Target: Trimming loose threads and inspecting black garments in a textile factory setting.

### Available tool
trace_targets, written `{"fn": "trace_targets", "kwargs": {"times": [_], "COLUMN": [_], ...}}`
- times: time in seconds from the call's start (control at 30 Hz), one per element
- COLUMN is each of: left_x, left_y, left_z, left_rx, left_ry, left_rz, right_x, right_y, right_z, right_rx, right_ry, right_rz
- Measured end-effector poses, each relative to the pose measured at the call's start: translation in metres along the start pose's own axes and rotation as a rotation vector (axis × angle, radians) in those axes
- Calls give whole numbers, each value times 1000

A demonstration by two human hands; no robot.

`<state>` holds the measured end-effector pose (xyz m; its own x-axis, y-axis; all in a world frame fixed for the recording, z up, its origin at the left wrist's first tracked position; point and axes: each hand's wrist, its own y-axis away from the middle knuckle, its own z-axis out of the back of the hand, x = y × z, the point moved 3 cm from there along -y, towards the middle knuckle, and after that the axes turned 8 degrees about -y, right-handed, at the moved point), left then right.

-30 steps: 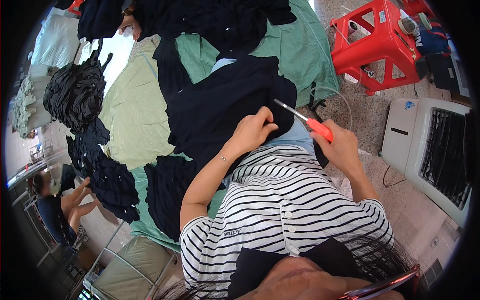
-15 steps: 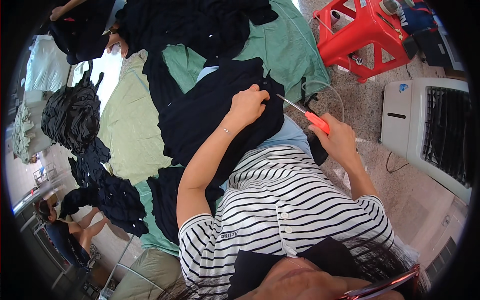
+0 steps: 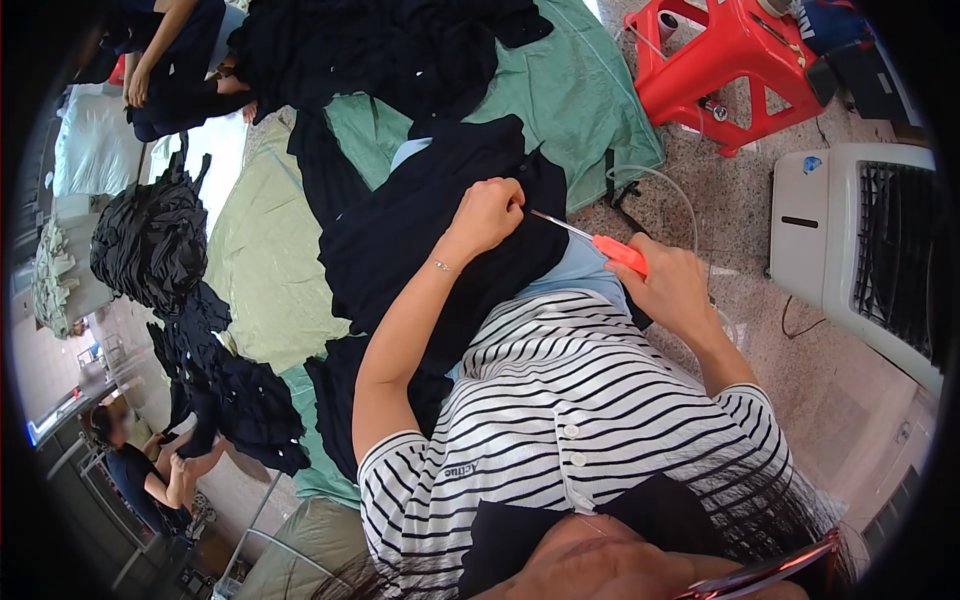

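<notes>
R hand [image 3: 672, 285], wrapped round tool [image 3: 615, 250], has brought tip near L hand [image 3: 487, 213], fingers curled, grip on cloth [image 3: 400, 225] unclear, so cloth's prob. in reach.

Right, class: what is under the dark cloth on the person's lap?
Pale blue clothing shows at the far edge of the dark cloth and beside the striped shirt. What lies beneath the cloth's middle is covered.

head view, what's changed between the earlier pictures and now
The left hand has moved forward over the dark garment. The red tool has shifted left, its tip nearer that hand than half a second ago. At upper left, a co-worker's forearm has come into view. The right hand keeps its grip on the tool.
</notes>
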<state>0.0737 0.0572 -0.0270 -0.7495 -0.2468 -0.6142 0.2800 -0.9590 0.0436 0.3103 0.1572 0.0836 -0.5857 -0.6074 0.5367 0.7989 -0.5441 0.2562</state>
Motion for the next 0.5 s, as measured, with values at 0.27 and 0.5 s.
{"fn": "trace_targets", "kwargs": {"times": [0.27, 0.5], "left_x": [13, 43], "left_y": [-4, -2], "left_z": [17, 94], "left_rx": [-216, -486], "left_ry": [319, -102], "left_rz": [255, 219], "right_x": [8, 15], "right_y": [-14, -20], "right_z": [-6, -7], "right_rx": [-32, -161], "right_ry": [-38, -140], "right_rz": [12, 41]}}
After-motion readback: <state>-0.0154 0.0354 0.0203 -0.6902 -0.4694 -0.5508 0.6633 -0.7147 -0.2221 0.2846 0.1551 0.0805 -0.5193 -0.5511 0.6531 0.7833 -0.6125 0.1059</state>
